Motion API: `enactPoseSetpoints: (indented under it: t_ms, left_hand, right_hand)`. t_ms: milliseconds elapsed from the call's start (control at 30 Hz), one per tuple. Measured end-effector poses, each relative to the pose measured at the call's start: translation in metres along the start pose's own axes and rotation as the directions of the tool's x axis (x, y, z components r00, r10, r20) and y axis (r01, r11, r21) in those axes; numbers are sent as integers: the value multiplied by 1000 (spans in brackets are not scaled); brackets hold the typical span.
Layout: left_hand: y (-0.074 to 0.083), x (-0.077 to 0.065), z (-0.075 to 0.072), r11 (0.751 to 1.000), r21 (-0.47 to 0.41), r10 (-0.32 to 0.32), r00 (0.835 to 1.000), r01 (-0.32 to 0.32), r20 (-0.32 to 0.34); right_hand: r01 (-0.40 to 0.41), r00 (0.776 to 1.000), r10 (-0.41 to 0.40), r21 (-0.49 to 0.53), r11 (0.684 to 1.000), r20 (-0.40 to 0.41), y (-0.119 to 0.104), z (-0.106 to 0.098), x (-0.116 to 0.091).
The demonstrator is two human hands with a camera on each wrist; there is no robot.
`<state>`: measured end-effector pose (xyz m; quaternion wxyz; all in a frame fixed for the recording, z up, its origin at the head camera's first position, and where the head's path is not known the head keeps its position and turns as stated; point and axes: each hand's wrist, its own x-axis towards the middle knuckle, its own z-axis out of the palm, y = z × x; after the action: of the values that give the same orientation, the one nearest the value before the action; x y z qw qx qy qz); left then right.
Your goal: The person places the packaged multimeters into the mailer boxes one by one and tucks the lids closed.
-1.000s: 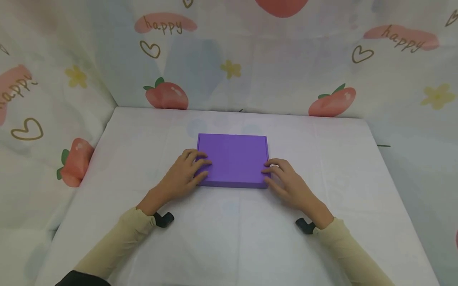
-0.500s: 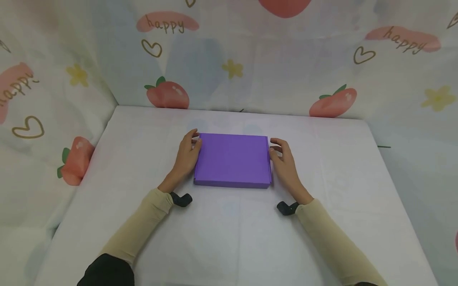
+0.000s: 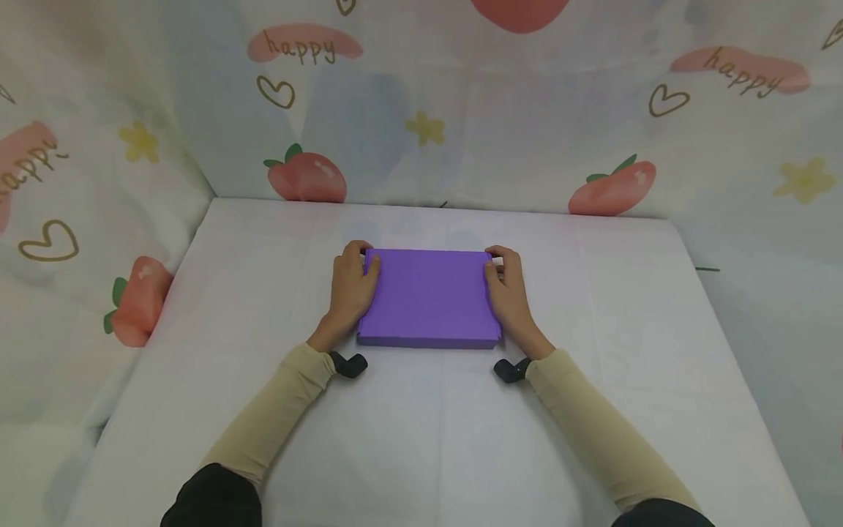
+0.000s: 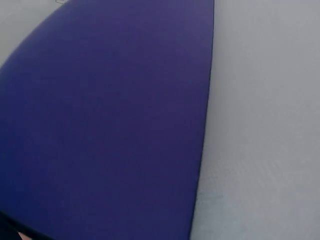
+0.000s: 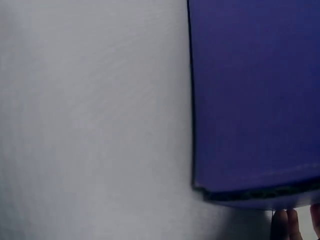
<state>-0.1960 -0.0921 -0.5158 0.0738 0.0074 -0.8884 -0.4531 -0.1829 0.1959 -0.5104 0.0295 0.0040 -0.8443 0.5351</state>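
At the centre of the head view, the left hand (image 3: 351, 289) and right hand (image 3: 511, 294) grip the box (image 3: 431, 300) by opposite sides, probably so that its weight is balanced evenly.

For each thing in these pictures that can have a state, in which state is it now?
Purple cardboard box: closed, lying flat.
Left hand: gripping the box's left end.
Right hand: gripping the box's right end.
Pale sleeves: down to the wrists.
Printed backdrop cloth: hanging, slightly creased.
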Motion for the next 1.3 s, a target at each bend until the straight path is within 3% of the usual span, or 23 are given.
enactPoseSetpoints:
  t_ms: [333, 600, 700, 833, 933, 1067, 1300]
  left_hand:
    - [5, -2, 1, 998, 48, 40, 996, -36, -74]
    - [3, -7, -3, 998, 63, -11, 999, 14, -52]
    - [7, -9, -3, 991, 132, -37, 999, 39, -16]
    - [14, -10, -4, 959, 280, -59, 998, 53, 13]
    - [18, -9, -4, 938, 338, -86, 996, 74, 21]
    - [20, -9, -3, 943, 317, -122, 992, 104, 37]
    - [19, -7, -5, 961, 262, -103, 993, 85, 54]
  right_hand:
    - [-19, 1000, 18, -54, 998, -10, 2, 4, -2]
    - [-16, 1000, 14, -65, 998, -21, -1, 8, -4]
    - [-21, 1000, 20, -96, 995, -6, -4, 4, -6]
    - [-48, 997, 55, -134, 990, 47, -9, -2, -11]
    - [-69, 993, 81, -145, 987, 81, -10, -7, -13]
    - [-83, 991, 99, -160, 984, 94, -12, -11, -14]
    - [-101, 983, 128, -198, 975, 133, -19, -15, -8]
